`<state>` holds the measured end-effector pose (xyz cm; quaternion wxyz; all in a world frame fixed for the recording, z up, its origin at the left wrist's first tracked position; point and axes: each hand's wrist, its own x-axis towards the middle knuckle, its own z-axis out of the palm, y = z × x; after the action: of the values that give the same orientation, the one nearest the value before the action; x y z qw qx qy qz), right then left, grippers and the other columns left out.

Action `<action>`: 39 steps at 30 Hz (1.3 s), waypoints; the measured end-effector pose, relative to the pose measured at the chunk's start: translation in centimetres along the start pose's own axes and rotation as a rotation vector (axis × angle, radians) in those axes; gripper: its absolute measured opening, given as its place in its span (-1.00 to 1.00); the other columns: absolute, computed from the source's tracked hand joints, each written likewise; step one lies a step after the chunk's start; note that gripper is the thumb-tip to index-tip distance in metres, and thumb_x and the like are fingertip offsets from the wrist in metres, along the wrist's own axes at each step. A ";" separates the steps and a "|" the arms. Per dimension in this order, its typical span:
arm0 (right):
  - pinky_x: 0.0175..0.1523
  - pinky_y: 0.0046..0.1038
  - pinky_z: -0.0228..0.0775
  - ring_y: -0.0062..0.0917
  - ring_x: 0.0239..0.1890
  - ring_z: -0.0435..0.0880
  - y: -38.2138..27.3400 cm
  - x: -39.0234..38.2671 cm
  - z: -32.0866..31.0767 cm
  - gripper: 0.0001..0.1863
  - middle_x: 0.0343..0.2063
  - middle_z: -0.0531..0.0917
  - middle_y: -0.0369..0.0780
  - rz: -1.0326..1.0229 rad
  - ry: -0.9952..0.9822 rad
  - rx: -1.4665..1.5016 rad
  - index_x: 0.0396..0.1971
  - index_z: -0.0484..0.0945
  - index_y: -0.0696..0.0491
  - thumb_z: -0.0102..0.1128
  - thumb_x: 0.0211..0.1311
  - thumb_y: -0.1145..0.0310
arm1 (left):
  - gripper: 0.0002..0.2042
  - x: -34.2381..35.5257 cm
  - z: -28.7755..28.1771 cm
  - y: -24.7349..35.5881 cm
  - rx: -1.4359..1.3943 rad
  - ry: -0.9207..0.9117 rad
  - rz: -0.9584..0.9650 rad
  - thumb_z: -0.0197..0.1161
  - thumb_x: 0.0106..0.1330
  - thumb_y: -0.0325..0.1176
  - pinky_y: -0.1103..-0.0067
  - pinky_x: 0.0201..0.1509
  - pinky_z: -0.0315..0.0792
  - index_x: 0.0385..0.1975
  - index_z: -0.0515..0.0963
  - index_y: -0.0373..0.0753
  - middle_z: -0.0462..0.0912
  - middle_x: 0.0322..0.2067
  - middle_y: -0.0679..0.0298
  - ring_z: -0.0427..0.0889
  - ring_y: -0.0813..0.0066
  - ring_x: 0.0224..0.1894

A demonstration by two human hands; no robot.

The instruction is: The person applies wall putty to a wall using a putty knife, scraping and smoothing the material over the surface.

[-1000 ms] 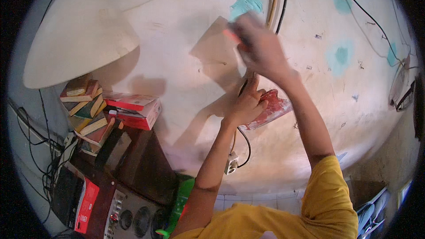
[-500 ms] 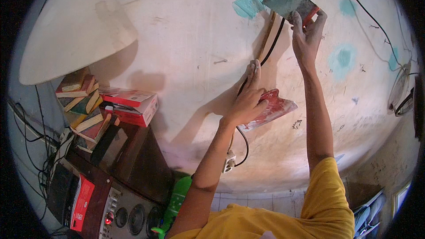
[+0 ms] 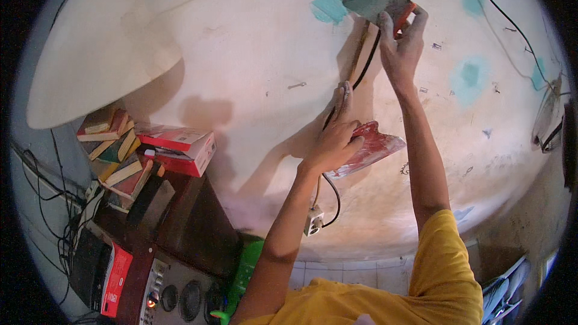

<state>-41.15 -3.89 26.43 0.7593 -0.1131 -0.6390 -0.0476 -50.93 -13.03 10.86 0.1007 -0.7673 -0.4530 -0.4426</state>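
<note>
My right hand (image 3: 403,51) is raised high on the wall (image 3: 241,66), closed on a wide putty knife (image 3: 380,0) with a grey blade and a red-orange edge at the grip. Pale green putty coats the blade's far end, which lies beside and partly over a wet green patch (image 3: 331,5) on the wall. Lower down, my left hand (image 3: 331,138) holds a red, putty-smeared flat spreader (image 3: 370,147) under its fingers. Its extended fingers lie against the black cable (image 3: 366,69) and the wooden strip (image 3: 359,54) running up the wall.
More green patches (image 3: 469,75) dot the wall at right. A white socket (image 3: 313,221) hangs below my left hand. At left are a large pale curved panel (image 3: 108,48), stacked books (image 3: 123,150), a red-and-white box (image 3: 180,144), a dark cabinet (image 3: 192,204), an amplifier (image 3: 174,292) and tangled cables (image 3: 66,222).
My right hand has shifted slightly left with the putty knife, bringing the blade closer over the green patch. My left hand stays in about the same place. The view has shifted a little.
</note>
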 end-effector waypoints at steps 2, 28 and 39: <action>-0.38 -0.36 0.45 -0.25 -0.45 0.68 0.0 -0.2 0.1 -0.54 -0.42 0.65 -0.07 0.033 -0.023 -0.006 -0.01 0.20 0.01 0.19 0.15 0.29 | -0.73 0.0 -0.3 0.3 -0.060 -0.004 -0.014 0.12 0.17 -0.37 0.31 0.43 -0.28 -0.41 0.49 -0.56 -0.41 0.34 -0.21 -0.41 -0.13 0.40; -0.39 -0.46 0.40 -0.48 -0.53 0.56 -2.1 -0.7 0.1 -0.52 -0.43 0.63 -0.04 -0.064 0.006 -0.116 0.04 0.16 0.06 0.15 0.17 0.44 | -0.69 -0.8 0.0 -0.2 -0.102 0.005 -0.037 0.09 0.23 -0.30 0.33 0.12 0.24 -0.22 0.44 -0.49 0.48 -0.17 -0.13 0.42 -0.02 -0.02; -0.35 -0.28 0.41 -0.22 -0.41 0.54 -1.6 -0.6 0.5 -0.54 -0.40 0.55 -0.08 -0.425 0.033 -0.145 -0.03 0.40 -0.02 0.15 -0.01 0.56 | -0.73 -0.6 0.5 -0.4 -0.174 -0.010 -0.064 0.09 0.21 -0.33 0.30 0.12 0.22 -0.29 0.43 -0.48 0.43 -0.15 -0.19 0.39 -0.06 -0.01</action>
<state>-42.12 -5.38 26.10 0.7326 -0.0294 -0.6307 -0.2541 -51.03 -12.88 10.00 0.0171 -0.7606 -0.4376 -0.4793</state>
